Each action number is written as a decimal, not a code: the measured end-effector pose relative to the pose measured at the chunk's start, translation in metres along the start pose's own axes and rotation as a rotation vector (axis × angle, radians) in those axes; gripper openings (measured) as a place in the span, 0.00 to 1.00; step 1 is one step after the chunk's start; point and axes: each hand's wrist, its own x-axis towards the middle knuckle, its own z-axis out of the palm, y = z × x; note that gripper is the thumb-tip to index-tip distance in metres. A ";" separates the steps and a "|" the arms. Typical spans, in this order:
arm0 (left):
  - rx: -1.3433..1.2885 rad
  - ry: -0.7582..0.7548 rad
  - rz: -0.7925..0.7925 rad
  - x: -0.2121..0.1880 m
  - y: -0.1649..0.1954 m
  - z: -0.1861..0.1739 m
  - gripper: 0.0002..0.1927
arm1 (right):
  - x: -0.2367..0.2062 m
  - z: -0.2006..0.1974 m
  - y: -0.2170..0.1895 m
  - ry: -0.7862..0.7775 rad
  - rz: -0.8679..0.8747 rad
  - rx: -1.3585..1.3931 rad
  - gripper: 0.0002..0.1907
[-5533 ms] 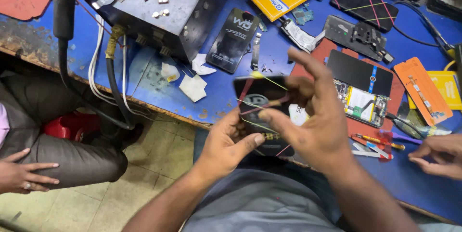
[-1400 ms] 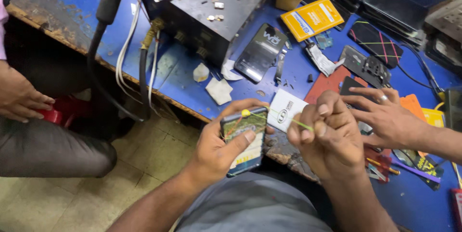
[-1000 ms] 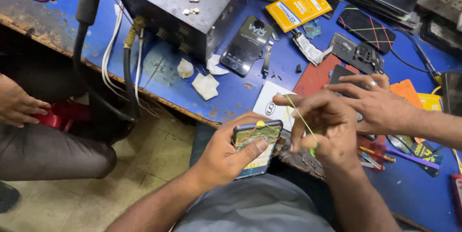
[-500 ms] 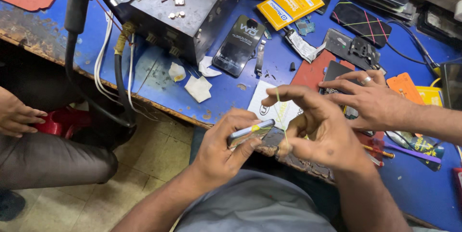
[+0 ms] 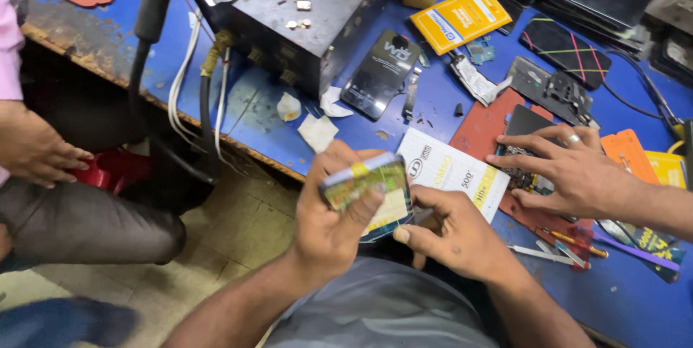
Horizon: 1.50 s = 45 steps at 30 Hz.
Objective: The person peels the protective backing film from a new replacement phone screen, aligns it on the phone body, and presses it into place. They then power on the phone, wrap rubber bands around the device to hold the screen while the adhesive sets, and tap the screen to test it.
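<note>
Left hand (image 5: 328,222) grips an opened phone (image 5: 368,189), circuit side up, just off the blue bench's (image 5: 404,128) near edge; right hand (image 5: 451,236) pinches the phone's lower edge; a co-worker's hand (image 5: 570,171) rests spread on the bench.

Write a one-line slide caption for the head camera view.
Left hand grips an opened phone above the blue workbench edge, right hand beside it; another person's ringed hand rests nearby.

My left hand (image 5: 328,225) now tilts the opened phone (image 5: 368,189) up toward me instead of edge-on. My right hand (image 5: 451,236) is lower, beside it, and the thin tool it pinched no longer shows.
</note>
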 end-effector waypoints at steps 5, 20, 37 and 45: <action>-0.354 0.137 -0.111 0.019 0.006 -0.009 0.12 | 0.001 -0.008 -0.005 0.083 -0.039 0.039 0.42; -0.640 0.281 -0.069 0.059 0.015 -0.024 0.16 | -0.009 0.005 -0.015 0.104 0.062 0.028 0.41; -0.685 0.256 -0.021 0.070 0.017 -0.034 0.15 | -0.025 -0.034 -0.153 0.984 -0.229 1.160 0.14; -0.537 0.052 -0.155 0.043 -0.003 -0.013 0.18 | -0.026 -0.013 -0.175 1.057 -0.329 1.349 0.13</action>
